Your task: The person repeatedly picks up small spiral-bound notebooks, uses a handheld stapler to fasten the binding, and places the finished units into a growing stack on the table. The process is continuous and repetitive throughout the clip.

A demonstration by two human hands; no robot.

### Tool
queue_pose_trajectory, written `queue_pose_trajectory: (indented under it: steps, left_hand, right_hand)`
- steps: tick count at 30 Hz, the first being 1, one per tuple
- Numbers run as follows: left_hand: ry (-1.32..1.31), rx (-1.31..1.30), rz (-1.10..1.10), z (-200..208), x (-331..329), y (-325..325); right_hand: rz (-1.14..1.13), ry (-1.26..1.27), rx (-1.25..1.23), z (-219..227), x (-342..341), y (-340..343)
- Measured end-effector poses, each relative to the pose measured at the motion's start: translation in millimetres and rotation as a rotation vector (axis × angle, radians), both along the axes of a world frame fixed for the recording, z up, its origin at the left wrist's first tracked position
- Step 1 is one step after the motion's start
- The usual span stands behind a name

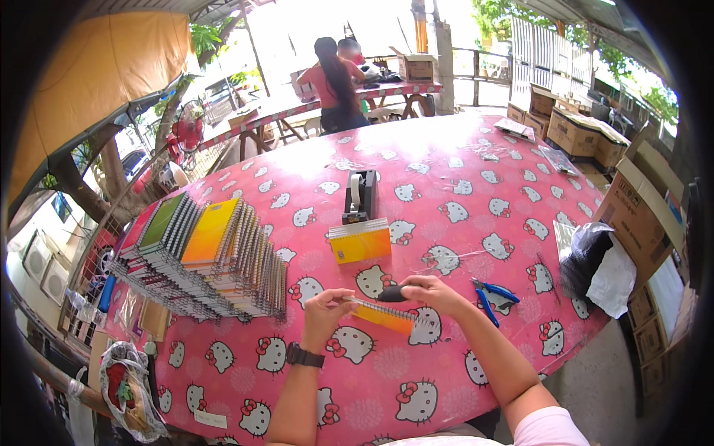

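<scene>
A small yellow-orange spiral notebook (pixel 384 318) is tilted up over the table in front of me. My left hand (pixel 327 309) pinches its left end near the wire binding. In my right hand (pixel 433 293) is a black-handled tool (pixel 392 294), held close along the notebook's spiral edge; its tip is too small to make out. Farther off, another yellow-orange notebook (pixel 360 246) leans against a black tape dispenser (pixel 361 196). Blue-handled pliers (pixel 491 299) lie right of my right hand.
Tall stacks of spiral notebooks (pixel 212 245) with yellow, green and red covers stand at the left. A pink patterned cloth (pixel 387 364) covers the table. Crumpled plastic wrap (pixel 599 260) and cardboard boxes (pixel 639 212) are at the right. A person (pixel 335 85) is at a far table.
</scene>
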State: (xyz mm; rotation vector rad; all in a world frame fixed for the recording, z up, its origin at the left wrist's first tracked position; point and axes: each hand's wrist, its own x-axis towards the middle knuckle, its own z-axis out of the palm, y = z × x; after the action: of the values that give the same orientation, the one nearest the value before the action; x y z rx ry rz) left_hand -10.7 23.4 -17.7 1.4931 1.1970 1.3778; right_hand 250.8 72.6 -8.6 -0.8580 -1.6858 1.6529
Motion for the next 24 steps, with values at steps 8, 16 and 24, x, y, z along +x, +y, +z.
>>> queue_pose_trajectory:
  steps: [8,16,24]
  left_hand:
    - [0.032,0.004,-0.027,-3,1,2]
    - [0.039,-0.049,-0.007,5,3,-4]
    - [0.026,-0.049,-0.071,-3,7,-1]
  right_hand:
    - [-0.13,-0.15,0.15,3,-3,-5]
    - [-0.345,-0.222,0.218,6,-3,0]
    - [-0.135,-0.095,0.07,7,-3,-3]
